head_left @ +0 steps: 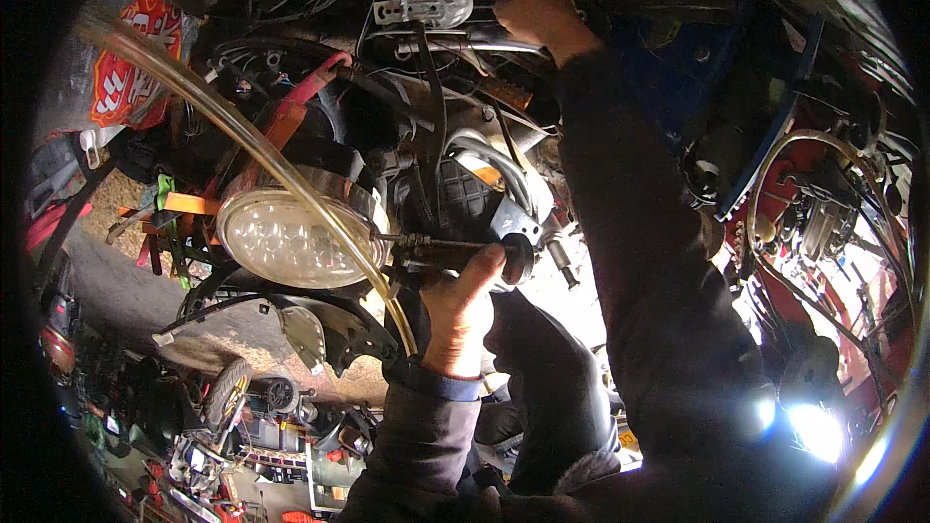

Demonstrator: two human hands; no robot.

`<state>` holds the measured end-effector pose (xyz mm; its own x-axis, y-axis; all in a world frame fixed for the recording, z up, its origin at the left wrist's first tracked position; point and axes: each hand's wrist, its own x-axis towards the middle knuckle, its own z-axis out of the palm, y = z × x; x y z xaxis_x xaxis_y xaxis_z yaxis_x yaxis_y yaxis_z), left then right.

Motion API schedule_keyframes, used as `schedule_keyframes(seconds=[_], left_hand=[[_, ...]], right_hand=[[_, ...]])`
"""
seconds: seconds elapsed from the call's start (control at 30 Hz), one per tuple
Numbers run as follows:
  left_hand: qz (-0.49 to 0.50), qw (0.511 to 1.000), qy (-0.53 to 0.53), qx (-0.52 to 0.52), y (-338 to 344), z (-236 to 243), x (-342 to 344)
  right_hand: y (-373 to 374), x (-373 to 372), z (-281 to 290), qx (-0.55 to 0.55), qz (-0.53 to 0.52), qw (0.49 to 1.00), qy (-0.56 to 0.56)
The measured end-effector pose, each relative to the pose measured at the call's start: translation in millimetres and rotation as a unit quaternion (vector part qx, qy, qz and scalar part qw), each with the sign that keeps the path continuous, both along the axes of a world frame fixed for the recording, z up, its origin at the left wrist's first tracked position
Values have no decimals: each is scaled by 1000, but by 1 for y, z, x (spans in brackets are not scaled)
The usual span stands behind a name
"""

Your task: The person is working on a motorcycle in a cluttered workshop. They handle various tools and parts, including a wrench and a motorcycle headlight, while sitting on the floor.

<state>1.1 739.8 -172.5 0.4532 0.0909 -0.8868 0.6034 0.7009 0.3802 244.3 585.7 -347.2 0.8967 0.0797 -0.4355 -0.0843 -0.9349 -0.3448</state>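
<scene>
Your left hand (459, 315) holds a dark cylinder (448, 253) beside the headlamp (274, 237); your right hand (536, 10) is near a silver bracket (424, 10).

A clear, yellowed plastic tube (232, 124) slants from the upper left across the front of an oval-looking, clear-lensed headlight with a metal rim (262, 240). Just right of the headlight, a bare left hand (458, 315) wraps a black cylindrical grip (441, 254). Farther up, a bare right hand (538, 10) lies right of a silver slotted metal piece (436, 8); a grey bag with red print (140, 63) sits at upper left.
</scene>
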Motion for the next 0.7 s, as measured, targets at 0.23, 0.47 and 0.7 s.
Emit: schedule_keyframes(seconds=[0.23,0.47,0.7], left_hand=[[-59,992,-25,111,1,-1,-6],[-53,995,-43,75,2,-20,-12],[-55,986,-120,103,2,-17,-3]], right_hand=[[25,-8,-22,-110,91,988,62],[18,-85,28,-17,57,991,-118],[21,-119,42,-7,-15,991,-129]])
